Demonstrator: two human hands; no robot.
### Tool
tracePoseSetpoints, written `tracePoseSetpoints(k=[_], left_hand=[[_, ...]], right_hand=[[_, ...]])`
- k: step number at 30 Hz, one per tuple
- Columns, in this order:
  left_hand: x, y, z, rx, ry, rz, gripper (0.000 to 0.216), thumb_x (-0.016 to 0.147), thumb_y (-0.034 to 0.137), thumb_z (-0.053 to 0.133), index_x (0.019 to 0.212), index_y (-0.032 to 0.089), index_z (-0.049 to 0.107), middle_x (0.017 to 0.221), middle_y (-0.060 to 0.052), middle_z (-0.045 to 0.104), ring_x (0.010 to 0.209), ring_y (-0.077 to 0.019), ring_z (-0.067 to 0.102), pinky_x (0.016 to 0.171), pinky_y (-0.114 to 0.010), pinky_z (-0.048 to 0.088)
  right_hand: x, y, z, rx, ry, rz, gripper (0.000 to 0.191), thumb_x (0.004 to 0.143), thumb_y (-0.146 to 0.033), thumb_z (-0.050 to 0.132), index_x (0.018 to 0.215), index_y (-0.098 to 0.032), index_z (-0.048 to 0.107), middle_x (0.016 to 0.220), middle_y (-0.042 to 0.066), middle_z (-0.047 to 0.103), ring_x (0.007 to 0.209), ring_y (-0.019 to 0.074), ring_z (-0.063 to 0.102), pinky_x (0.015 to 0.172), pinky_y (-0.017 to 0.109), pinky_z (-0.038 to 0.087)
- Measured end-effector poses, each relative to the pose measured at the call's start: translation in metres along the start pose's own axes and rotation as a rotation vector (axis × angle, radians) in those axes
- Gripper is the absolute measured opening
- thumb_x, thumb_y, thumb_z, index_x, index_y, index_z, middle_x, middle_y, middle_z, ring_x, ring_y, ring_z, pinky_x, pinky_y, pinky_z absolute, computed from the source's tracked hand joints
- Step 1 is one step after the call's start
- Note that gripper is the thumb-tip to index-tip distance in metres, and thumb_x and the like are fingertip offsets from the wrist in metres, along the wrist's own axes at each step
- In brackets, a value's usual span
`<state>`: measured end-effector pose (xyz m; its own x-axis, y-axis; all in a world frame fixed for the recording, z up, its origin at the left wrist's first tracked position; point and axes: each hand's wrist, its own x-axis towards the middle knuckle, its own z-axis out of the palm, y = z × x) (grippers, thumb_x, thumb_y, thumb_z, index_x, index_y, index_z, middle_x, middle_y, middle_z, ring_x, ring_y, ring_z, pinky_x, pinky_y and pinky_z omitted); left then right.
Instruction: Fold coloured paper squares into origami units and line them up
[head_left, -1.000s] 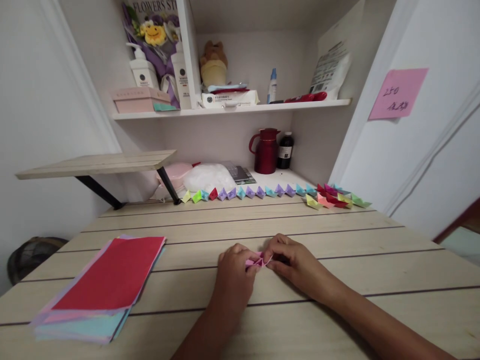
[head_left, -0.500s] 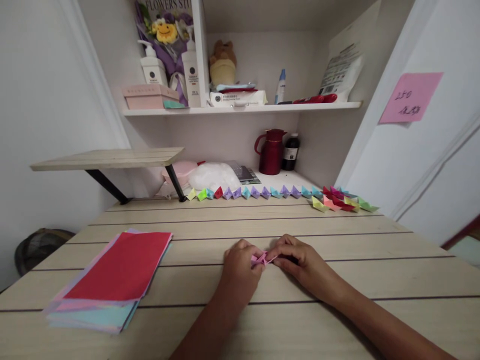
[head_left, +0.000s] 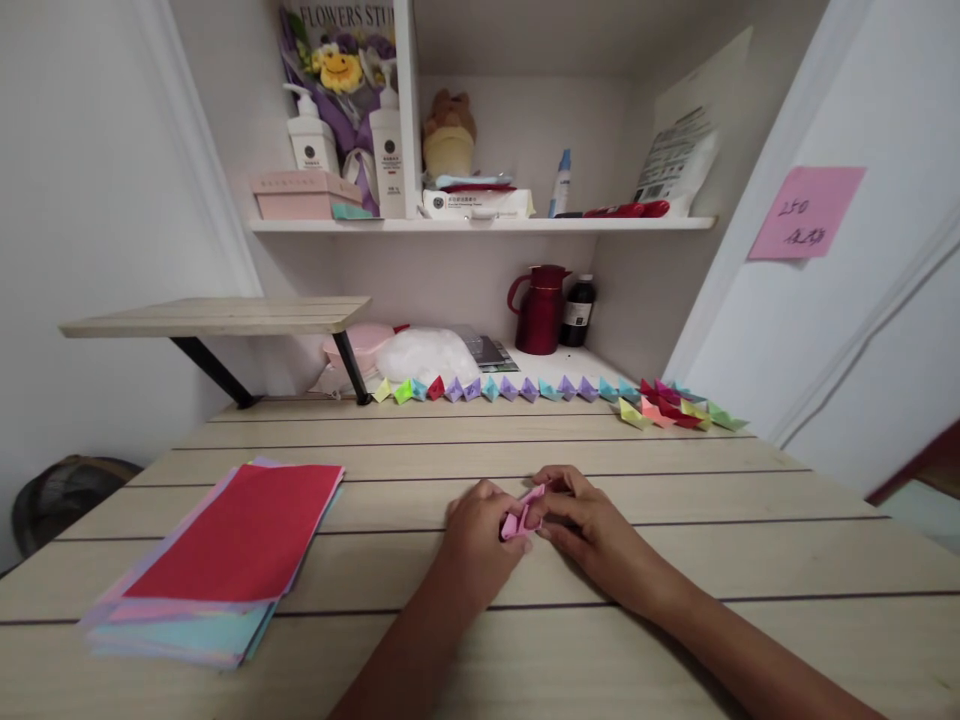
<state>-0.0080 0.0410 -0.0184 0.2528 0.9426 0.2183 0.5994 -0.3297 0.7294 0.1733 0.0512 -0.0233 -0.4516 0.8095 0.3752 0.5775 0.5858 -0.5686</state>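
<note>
A small folded pink paper piece (head_left: 520, 513) is pinched between both hands just above the wooden table (head_left: 675, 540). My left hand (head_left: 476, 535) grips its lower left end with closed fingers. My right hand (head_left: 581, 520) holds its upper right end, fingers curled round it. The paper stands tilted, its upper end toward my right hand. A stack of coloured paper sheets (head_left: 225, 555), red on top, lies to the left of my hands.
A row of small folded paper boats (head_left: 510, 388) runs along the table's back edge, with a cluster (head_left: 679, 412) at the right. Behind stand a red jug (head_left: 540, 310), a dark bottle (head_left: 579, 310), a raised wooden shelf (head_left: 217, 315) and a wall shelf with bottles and boxes.
The pink paper has turned from lying flat between my hands to standing tilted. Both hands have closed in a little on it. The view shifted slightly.
</note>
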Motion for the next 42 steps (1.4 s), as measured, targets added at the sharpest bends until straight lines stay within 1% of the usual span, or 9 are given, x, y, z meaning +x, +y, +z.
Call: tracePoseSetpoints(k=[4,8,10,19,23,25,30,37,42], left_hand=[[0.0,-0.002,0.004,0.046,0.036,0.011,0.016,0.069,0.016,0.067,0.082,0.025,0.069,0.086,0.002,0.059,0.086,-0.0167,0.057,0.078,-0.03,0.04],[-0.001,-0.003,0.007,0.104,0.059,0.016,0.01,0.073,0.02,0.066,0.08,0.025,0.07,0.085,0.002,0.059,0.086,-0.0174,0.058,0.079,-0.032,0.038],[-0.001,-0.004,0.007,0.111,0.049,0.025,0.011,0.074,0.02,0.066,0.083,0.026,0.07,0.087,0.002,0.061,0.088,-0.018,0.059,0.079,-0.033,0.038],[0.0,-0.001,0.004,0.122,0.046,0.034,0.017,0.073,0.017,0.066,0.086,0.026,0.071,0.092,0.001,0.063,0.091,-0.0187,0.059,0.081,-0.034,0.038],[0.001,-0.003,0.005,0.11,0.049,0.026,0.018,0.073,0.015,0.066,0.086,0.026,0.072,0.092,0.0,0.064,0.092,-0.0184,0.059,0.08,-0.033,0.04],[0.0,-0.004,0.005,0.088,0.059,0.03,0.017,0.075,0.015,0.064,0.085,0.025,0.073,0.092,0.0,0.065,0.091,-0.0179,0.06,0.079,-0.031,0.042],[-0.001,-0.004,0.007,0.059,0.085,0.037,0.016,0.076,0.016,0.062,0.084,0.025,0.073,0.092,0.0,0.066,0.088,-0.0166,0.061,0.079,-0.03,0.044],[0.001,0.004,0.004,0.163,0.08,0.043,0.006,0.075,0.02,0.068,0.074,0.024,0.072,0.085,0.0,0.067,0.085,-0.0173,0.06,0.075,-0.03,0.043],[0.0,0.005,0.001,0.182,0.107,0.077,0.008,0.075,0.02,0.07,0.071,0.025,0.073,0.085,0.001,0.07,0.086,-0.0177,0.06,0.08,-0.032,0.041]], right_hand=[[0.002,0.001,-0.004,0.127,-0.017,-0.012,0.019,0.083,-0.012,0.057,0.085,-0.027,0.068,0.1,0.003,0.06,0.096,0.0195,0.057,0.085,0.032,0.045],[0.003,0.0,-0.008,0.179,-0.004,0.074,0.012,0.08,-0.013,0.061,0.083,-0.024,0.064,0.082,0.0,0.061,0.079,0.0171,0.057,0.073,0.029,0.045],[0.003,-0.001,-0.009,0.183,0.01,0.099,0.01,0.079,-0.013,0.062,0.082,-0.023,0.063,0.08,-0.001,0.061,0.075,0.0162,0.056,0.068,0.028,0.043],[0.004,-0.003,-0.008,0.202,0.042,0.109,0.01,0.075,-0.016,0.066,0.082,-0.022,0.062,0.078,-0.002,0.062,0.071,0.0152,0.056,0.064,0.026,0.042],[0.005,-0.003,-0.008,0.243,0.037,0.084,0.015,0.075,-0.015,0.066,0.088,-0.023,0.065,0.088,0.0,0.067,0.082,0.0171,0.06,0.073,0.028,0.045],[0.005,-0.002,-0.007,0.225,0.033,0.059,0.011,0.077,-0.015,0.066,0.085,-0.023,0.067,0.088,0.001,0.067,0.085,0.018,0.061,0.076,0.029,0.046],[0.005,0.002,-0.005,0.156,0.061,0.051,0.002,0.078,-0.02,0.067,0.078,-0.022,0.066,0.088,0.003,0.066,0.083,0.0186,0.062,0.076,0.031,0.047],[0.006,-0.002,-0.005,0.04,0.056,0.041,0.004,0.078,-0.021,0.067,0.075,-0.021,0.065,0.082,0.003,0.069,0.08,0.019,0.061,0.075,0.032,0.046],[0.006,-0.004,-0.004,0.072,0.058,0.026,0.007,0.078,-0.024,0.07,0.074,-0.021,0.066,0.084,0.003,0.069,0.08,0.0183,0.062,0.074,0.03,0.046]])
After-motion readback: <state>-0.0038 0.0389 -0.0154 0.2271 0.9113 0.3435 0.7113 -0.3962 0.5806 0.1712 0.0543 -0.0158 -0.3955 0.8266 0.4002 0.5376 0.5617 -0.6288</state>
